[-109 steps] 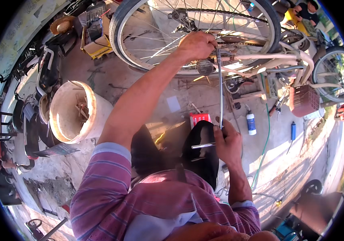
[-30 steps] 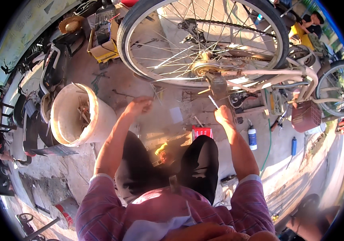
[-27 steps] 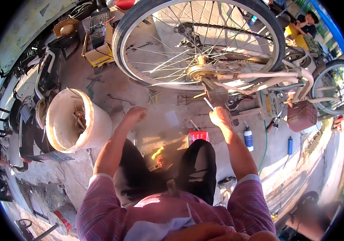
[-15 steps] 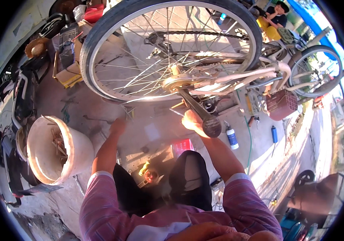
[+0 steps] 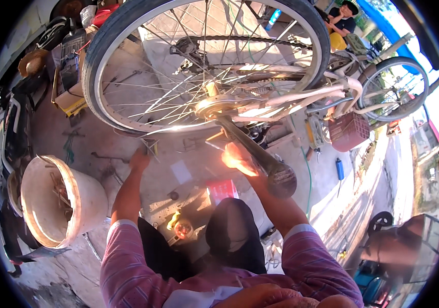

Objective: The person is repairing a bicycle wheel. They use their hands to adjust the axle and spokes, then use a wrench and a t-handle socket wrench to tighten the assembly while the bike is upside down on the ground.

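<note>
A bicycle wheel (image 5: 92, 92) with a dark tyre fills the upper middle, its pale frame (image 5: 301, 102) reaching away to the right. From the hub (image 5: 214, 106) a dark bar (image 5: 247, 141) with a rounded end juts toward me. My right hand (image 5: 237, 159) is curled beside this bar, below the hub. Near its fingers lies a thin rod, but the grip itself is washed out by glare. My left hand (image 5: 139, 160) reaches below the tyre's lower left edge, close to a small metal bracket (image 5: 150, 146); its fingers are blurred.
A white bucket (image 5: 88, 197) with metal bits inside stands at left. A red box (image 5: 222, 190) lies before my knees. A blue bottle (image 5: 339, 168) and green cord (image 5: 307, 179) are at right. A cardboard box (image 5: 68, 100) sits far left; a seated person (image 5: 340, 23) is far right.
The whole view has shifted slightly left, and the wheel and bar look larger and nearer. Both hands stay near the same places below the wheel.
</note>
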Demonstrator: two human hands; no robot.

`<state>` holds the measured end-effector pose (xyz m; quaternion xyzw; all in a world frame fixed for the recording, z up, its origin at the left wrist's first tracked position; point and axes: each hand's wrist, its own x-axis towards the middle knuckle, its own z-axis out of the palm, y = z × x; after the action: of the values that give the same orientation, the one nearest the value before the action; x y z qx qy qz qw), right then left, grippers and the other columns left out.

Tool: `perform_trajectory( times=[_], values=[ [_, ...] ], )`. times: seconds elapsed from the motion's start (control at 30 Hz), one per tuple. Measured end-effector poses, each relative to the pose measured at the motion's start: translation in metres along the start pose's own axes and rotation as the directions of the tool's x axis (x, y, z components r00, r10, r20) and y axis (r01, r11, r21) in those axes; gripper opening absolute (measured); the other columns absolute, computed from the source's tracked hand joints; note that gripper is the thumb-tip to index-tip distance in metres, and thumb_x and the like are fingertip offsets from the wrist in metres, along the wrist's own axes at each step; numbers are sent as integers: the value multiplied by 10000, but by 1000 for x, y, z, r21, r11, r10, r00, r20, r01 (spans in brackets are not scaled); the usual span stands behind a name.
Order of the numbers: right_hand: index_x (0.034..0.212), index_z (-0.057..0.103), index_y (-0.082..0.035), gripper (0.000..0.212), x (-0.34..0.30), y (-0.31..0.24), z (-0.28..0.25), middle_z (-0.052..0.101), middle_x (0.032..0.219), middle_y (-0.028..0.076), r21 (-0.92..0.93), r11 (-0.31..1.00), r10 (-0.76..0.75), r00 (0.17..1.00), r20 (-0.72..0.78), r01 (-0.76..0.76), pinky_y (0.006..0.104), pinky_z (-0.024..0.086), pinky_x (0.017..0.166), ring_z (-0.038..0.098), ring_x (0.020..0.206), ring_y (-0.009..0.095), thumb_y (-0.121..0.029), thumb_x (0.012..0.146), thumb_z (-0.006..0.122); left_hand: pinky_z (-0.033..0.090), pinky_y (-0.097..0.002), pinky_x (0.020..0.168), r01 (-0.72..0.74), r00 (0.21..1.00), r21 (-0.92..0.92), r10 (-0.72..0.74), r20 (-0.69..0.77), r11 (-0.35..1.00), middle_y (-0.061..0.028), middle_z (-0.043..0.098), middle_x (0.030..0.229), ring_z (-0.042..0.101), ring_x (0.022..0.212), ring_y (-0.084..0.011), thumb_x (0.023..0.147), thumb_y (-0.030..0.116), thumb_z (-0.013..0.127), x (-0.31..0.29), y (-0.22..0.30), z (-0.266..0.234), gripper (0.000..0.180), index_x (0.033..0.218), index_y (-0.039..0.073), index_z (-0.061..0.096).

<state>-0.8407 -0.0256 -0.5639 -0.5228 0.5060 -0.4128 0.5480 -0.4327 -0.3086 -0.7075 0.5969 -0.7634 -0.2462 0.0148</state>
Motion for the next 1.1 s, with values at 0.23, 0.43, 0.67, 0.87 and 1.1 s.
perform_trajectory(
  times=[0.23, 0.43, 0.67, 0.87, 1.1],
  values=[
    [705, 709, -66, 181, 36, -62, 66, 716, 786, 206, -645, 352, 382, 733, -562, -678, 434, 550, 636, 726, 766, 372, -232, 773, 684, 522, -537, 977, 46, 999, -7, -46, 24, 999, -214, 665, 1292, 627, 1213, -415, 962, 441, 569, -6, 12, -16, 499, 1369, 154, 585],
    [762, 739, -65, 199, 27, -71, 63, 734, 832, 211, -564, 337, 444, 656, -610, -754, 435, 581, 697, 745, 832, 379, -244, 807, 663, 539, -527, 964, 40, 995, 74, -47, 92, 996, -221, 689, 1255, 657, 1178, -410, 882, 387, 639, -30, 11, -32, 455, 1222, 85, 666],
    [779, 753, -81, 193, 16, -67, 71, 743, 853, 203, -583, 451, 282, 728, -625, -676, 460, 581, 704, 749, 860, 374, -245, 807, 654, 533, -516, 983, 13, 998, 158, -22, 55, 987, -206, 676, 1278, 637, 1231, -369, 845, 342, 675, -35, 15, -18, 510, 1279, 77, 645],
    [866, 768, -73, 196, 11, -64, 75, 761, 921, 195, -563, 467, 214, 704, -677, -682, 462, 580, 709, 754, 901, 375, -227, 830, 654, 583, -484, 857, -48, 959, 161, 1, 283, 986, -177, 753, 1071, 746, 969, -328, 778, 302, 694, -52, -3, -40, 544, 1260, 54, 652],
    [773, 733, -71, 214, 17, -97, 75, 715, 783, 157, -641, 370, 248, 736, -630, -672, 453, 551, 656, 716, 747, 353, -248, 827, 625, 565, -446, 909, -150, 877, 308, -17, 480, 940, -187, 733, 1100, 714, 1058, -326, 808, 300, 683, -60, -48, -30, 400, 1088, 20, 741]
  ],
)
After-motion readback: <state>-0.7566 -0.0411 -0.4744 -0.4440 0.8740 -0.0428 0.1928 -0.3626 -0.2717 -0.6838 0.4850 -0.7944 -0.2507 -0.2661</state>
